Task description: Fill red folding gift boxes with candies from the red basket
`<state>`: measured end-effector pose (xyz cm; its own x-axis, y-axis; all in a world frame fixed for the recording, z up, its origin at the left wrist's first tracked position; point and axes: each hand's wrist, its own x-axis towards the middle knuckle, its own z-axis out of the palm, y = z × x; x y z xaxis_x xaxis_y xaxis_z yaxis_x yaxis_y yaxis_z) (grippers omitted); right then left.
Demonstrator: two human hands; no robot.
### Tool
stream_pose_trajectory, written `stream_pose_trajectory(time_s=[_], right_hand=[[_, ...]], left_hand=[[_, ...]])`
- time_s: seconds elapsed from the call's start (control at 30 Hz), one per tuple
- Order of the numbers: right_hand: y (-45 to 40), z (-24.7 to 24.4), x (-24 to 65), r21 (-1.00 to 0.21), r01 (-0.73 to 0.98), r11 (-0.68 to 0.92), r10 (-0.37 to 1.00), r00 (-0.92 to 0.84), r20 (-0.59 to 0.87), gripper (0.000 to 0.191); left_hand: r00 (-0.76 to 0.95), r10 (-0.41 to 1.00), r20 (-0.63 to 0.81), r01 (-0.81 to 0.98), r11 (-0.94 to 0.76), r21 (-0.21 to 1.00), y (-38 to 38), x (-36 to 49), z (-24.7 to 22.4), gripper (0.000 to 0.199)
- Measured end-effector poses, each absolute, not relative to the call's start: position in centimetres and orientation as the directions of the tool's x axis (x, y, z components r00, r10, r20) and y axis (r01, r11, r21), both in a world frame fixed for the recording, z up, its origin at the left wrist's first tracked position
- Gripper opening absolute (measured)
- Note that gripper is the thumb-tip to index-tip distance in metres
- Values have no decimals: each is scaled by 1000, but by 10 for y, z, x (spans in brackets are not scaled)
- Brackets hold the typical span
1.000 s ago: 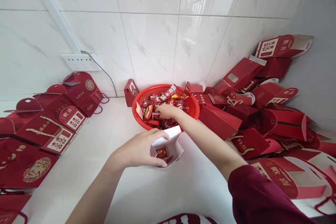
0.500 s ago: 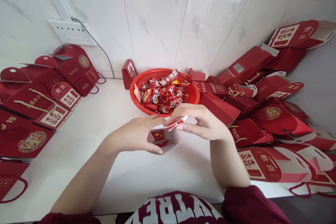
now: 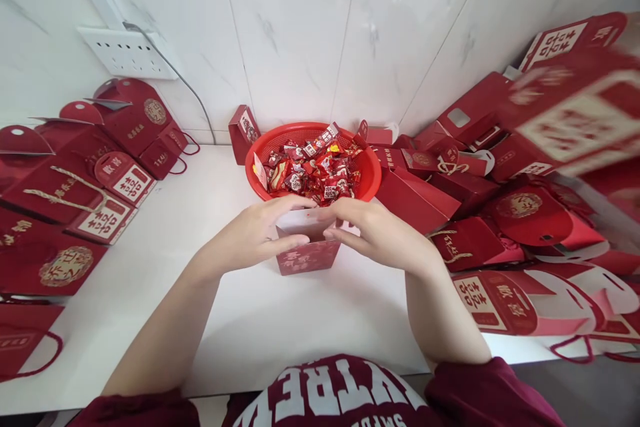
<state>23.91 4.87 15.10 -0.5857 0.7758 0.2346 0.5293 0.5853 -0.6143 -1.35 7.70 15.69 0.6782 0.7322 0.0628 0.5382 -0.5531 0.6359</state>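
Note:
A small red box [image 3: 307, 257] with a pale inside stands upright on the white table, its top open. My left hand [image 3: 260, 230] grips the box's left side, thumb over the near edge and fingers behind the far flap. On the other side, my right hand [image 3: 367, 227] holds the upper right part, its thumb near the opening and its fingers at the back flap. The inside of the box is mostly hidden. Just behind both hands sits a red plastic basket [image 3: 373, 177] full of red-wrapped candies [image 3: 325, 163].
Several red gift boxes [image 3: 70, 200] are lined up on the left of the white table [image 3: 190, 207]. More boxes [image 3: 465, 193] are heaped on the right. A blurred red box [image 3: 585, 113] hangs over that heap. A small box [image 3: 243, 133] stands by the tiled wall.
The box between my hands has turned and tipped upright, so its red front shows and the candies inside no longer do. A blurred red box has appeared at the upper right.

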Motion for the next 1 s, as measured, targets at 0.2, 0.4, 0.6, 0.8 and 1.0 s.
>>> stream_pose_trajectory(time_s=[0.2,0.4,0.6,0.8,1.0], right_hand=[[45,104,239,-715,431,551,824,-417,384,88],[30,49,224,-799,287,528,842,-304,446,33],[24,38,222,-724,274,633,761,-389,519,39],[25,36,219,-667,343,661,742,-429,515,39],[24,25,215,-478,537,695,719,-537,443,51]], left_hand=[[500,864,65,442,-319,838,70,-19,121,76],[284,956,79,229,-147,962,54,-19,54,27],[441,865,241,256,-378,890,44,-27,61,24],[459,809,368,365,-549,752,47,-31,60,28],[-86,835,543,695,-340,633,52,-79,68,21]])
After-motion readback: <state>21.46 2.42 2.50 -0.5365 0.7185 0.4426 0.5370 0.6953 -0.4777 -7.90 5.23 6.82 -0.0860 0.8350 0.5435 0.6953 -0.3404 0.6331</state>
